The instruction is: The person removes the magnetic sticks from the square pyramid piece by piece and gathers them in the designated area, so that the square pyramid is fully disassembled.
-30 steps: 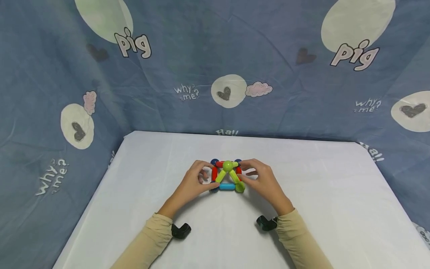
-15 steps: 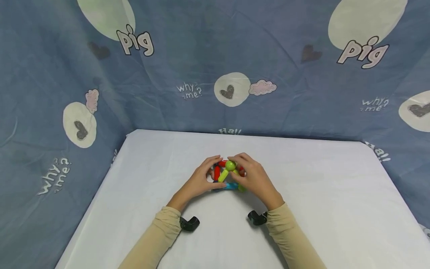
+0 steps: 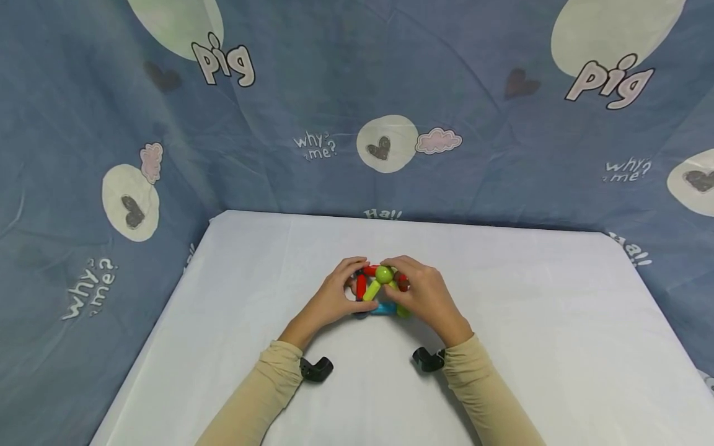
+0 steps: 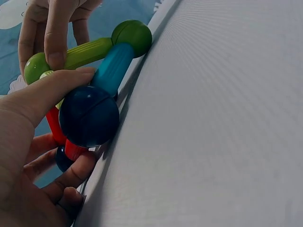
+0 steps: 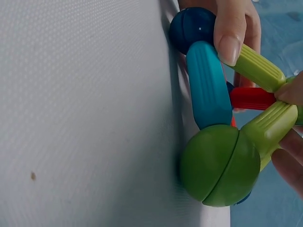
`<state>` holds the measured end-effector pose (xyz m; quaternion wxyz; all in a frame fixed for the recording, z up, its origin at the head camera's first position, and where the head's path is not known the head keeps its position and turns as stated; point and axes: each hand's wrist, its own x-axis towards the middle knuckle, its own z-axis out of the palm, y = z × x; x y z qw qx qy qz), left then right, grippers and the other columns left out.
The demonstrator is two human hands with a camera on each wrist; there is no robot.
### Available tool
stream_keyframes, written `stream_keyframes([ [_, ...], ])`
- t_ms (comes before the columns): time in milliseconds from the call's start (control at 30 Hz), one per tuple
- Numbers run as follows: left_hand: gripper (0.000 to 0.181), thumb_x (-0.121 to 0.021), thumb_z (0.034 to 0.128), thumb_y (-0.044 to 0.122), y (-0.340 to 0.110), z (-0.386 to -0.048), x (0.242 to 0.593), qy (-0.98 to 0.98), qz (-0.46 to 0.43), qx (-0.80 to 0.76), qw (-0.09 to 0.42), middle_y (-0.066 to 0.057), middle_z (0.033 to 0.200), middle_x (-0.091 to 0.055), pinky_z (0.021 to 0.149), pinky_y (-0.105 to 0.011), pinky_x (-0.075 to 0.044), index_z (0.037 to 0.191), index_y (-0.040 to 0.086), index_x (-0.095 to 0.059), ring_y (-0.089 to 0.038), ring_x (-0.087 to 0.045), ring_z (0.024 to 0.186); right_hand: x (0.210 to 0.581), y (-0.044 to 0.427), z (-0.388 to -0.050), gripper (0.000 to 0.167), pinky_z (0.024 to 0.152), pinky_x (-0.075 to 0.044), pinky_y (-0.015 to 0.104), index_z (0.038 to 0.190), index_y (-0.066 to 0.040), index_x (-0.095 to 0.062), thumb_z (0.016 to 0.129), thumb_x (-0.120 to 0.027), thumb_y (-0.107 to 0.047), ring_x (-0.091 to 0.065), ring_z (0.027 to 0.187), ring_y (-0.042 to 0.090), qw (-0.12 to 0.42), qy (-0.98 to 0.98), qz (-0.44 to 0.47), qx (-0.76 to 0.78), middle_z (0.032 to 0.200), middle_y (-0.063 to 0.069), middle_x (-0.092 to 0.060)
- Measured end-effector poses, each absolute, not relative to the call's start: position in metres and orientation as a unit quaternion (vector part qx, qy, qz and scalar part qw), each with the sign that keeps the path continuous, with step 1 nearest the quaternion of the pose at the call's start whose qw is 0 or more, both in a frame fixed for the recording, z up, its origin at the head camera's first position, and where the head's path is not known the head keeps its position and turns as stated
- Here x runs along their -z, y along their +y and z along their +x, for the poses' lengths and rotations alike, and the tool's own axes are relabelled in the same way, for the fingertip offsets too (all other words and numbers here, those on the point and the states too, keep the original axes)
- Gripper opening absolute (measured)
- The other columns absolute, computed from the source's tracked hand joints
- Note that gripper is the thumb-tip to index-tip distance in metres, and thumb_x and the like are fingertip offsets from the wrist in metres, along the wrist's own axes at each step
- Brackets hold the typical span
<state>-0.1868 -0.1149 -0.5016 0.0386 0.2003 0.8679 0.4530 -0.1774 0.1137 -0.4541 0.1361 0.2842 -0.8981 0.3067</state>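
A pyramid-like frame of magnetic rods and balls stands on the white table. At its top sits a light green ball (image 3: 383,275), with light green rods (image 5: 258,68) sloping down from it. A light blue rod (image 5: 208,85) along the near side joins a dark blue ball (image 4: 90,116) to a green corner ball (image 5: 215,165). Red rods (image 3: 361,287) form other base sides. My left hand (image 3: 329,300) grips the frame's left side, thumb by the dark blue ball. My right hand (image 3: 429,297) pinches near the top ball, covering much of the right side.
White cloth (image 3: 558,334) covers the table around the frame. A blue printed curtain (image 3: 474,186) hangs behind and at the left. A black wrist mount (image 3: 317,370) sits at the left cuff and another mount (image 3: 428,359) at the right.
My right hand has moved left from the frame's right corners to the top ball. The left hand has shifted slightly right, its thumb reaching further over the near side. Little differs over the last half second.
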Motion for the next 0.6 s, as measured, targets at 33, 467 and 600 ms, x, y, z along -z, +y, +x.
stream_keyframes([
  [33, 0.086, -0.092, 0.0778, 0.033, -0.1147, -0.1869, 0.5016, 0.869, 0.199, -0.452, 0.04, -0.001, 0.158, -0.046, 0.084, -0.028, -0.049, 0.15, 0.01, -0.052, -0.013, -0.057, 0.096, 0.4545, 0.1138, -0.1777, 0.038, 0.075, -0.061, 0.034, 0.121, -0.012, -0.071, 0.086, -0.084, -0.016, -0.074, 0.085, 0.02, 0.14, -0.898, 0.285, -0.306, 0.117, 0.005, -0.075],
  [467, 0.085, -0.092, 0.0778, 0.034, -0.1147, -0.1867, 0.5029, 0.87, 0.198, -0.45, 0.042, 0.0, 0.157, -0.046, 0.089, -0.031, -0.05, 0.15, 0.012, -0.052, -0.013, -0.056, 0.095, 0.4585, 0.1139, -0.1776, 0.036, 0.075, -0.062, 0.033, 0.117, -0.01, -0.071, 0.085, -0.085, -0.016, -0.073, 0.083, 0.019, 0.166, -0.89, 0.282, -0.318, 0.114, 0.008, -0.076],
  [600, 0.086, -0.092, 0.0775, 0.035, -0.1149, -0.1868, 0.503, 0.871, 0.198, -0.447, 0.044, 0.0, 0.156, -0.047, 0.085, -0.028, -0.05, 0.15, 0.012, -0.053, -0.013, -0.056, 0.095, 0.4596, 0.114, -0.1778, 0.037, 0.078, -0.063, 0.034, 0.117, -0.008, -0.071, 0.084, -0.086, -0.014, -0.074, 0.089, 0.02, 0.177, -0.887, 0.274, -0.328, 0.113, 0.009, -0.076],
])
